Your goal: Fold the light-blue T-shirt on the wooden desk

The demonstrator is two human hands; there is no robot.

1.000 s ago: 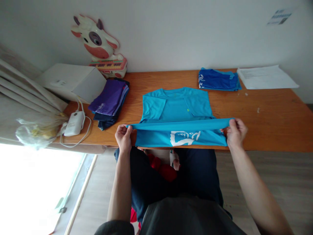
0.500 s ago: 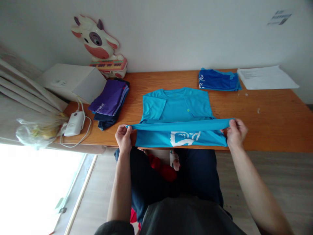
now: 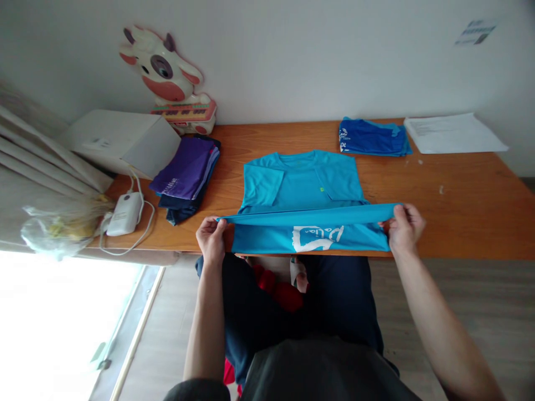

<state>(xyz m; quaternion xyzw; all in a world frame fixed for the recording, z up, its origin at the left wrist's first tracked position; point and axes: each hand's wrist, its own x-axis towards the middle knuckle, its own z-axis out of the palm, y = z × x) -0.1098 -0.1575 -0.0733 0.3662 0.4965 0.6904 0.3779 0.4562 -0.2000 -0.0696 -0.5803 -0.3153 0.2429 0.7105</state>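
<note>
Left hand: the left hand (image 3: 212, 238) is pinching the left corner of the turquoise T-shirt (image 3: 303, 186) hem between thumb and fingers, at the near edge of the wooden table (image 3: 460, 206).
Right hand: the right hand (image 3: 403, 228) is pinching the right corner of the same hem, fingers curled closed around the cloth.
Turquoise T-shirt: it is lying flat in the middle of the table, collar toward the far side and sleeves folded in; its lower part is being held up as a taut band between the two hands, showing a white print underneath, along the near table edge.
Purple stack: a pile of folded purple and dark garments (image 3: 186, 170) is sitting to the left of the shirt, apart from it.
Blue stack: folded blue shirts (image 3: 371, 136) are lying at the far right, near the wall.
Papers: white sheets (image 3: 453, 133) are resting just beside the blue stack, further right.
Far left: a white box (image 3: 121, 142), a cow-shaped toy (image 3: 167, 78), and a white adapter with cord (image 3: 124, 213) are standing by the table's left end.
</note>
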